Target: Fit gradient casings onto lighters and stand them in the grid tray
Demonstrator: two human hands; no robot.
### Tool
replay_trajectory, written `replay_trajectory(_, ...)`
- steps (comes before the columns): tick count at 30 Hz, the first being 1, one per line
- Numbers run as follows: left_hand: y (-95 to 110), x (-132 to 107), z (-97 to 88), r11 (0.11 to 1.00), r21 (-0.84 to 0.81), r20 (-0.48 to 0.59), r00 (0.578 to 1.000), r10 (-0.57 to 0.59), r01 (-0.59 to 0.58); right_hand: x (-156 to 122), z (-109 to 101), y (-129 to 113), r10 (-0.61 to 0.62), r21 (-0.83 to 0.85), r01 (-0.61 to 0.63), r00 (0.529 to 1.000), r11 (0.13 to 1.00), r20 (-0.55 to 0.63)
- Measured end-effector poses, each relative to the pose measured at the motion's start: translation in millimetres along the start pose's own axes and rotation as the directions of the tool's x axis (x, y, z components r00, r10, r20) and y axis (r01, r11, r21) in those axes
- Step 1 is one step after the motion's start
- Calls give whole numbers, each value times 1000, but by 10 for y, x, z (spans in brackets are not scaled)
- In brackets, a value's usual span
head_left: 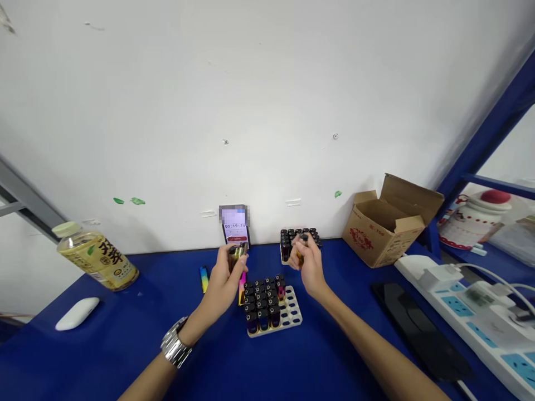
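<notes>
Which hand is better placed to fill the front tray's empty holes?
Probably the right hand: it holds a lighter and is nearer the empty holes of the front tray. The left hand is by the filled side.

Blue table (159, 289), white tray (278, 328), bottle (100, 259), cardboard box (365, 239)

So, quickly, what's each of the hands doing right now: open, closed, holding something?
Left hand: closed, holding what look like shiny lighters; exact number unclear.
Right hand: closed, holding what looks like a black-topped lighter.
</notes>
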State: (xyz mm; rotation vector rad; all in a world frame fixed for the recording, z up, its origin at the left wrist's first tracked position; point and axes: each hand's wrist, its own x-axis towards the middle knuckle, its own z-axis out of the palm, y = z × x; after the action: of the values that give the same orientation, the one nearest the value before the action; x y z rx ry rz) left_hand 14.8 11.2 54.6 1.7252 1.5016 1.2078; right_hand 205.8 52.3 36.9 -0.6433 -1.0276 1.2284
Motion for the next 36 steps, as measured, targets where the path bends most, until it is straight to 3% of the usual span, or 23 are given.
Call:
replay_trajectory(3,-216,-70,9,996,-33,-82,993,-83,80,-4,-109,157,261,-5,-261,961,965,87)
replay_trajectory(5,-326,-147,38,993,-9,-111,987,-116,115,-9,-144,232,354,-24,-354,933,935,57)
replay_trajectory(9,-453,-271,102,993,34,-162,981,-102,109,-13,-148,263,376,-44,-380,923,924,-88)
replay_trajectory(14,-463,-305,107,991,70,-176,979,-102,116,-25,-142,209,481,-63,-485,874,872,-70)
replay_trajectory(19,-467,-293,103,988,89,-168,979,-113,129,-43,-152,220,464,-94,-473,880,876,-102)
replay_trajectory(22,-497,-270,121,990,67,-179,977,-114,128,-60,-175,220,391,-158,-388,920,908,-13)
replay_trajectory(25,-509,-248,132,989,68,-201,973,-115,131,-89,-225,167,168,-323,-138,984,936,66)
replay_trajectory(29,-478,-236,128,983,104,-234,965,-121,149,-178,-343,30,-90,-625,207,973,753,213)
replay_trajectory(31,-462,-234,126,983,105,-236,964,-125,154,-253,-406,-35,-116,-664,266,958,699,262)
replay_trajectory(36,-472,-236,131,986,106,-232,968,-99,126,-449,-469,-101,-38,-600,277,924,751,380)
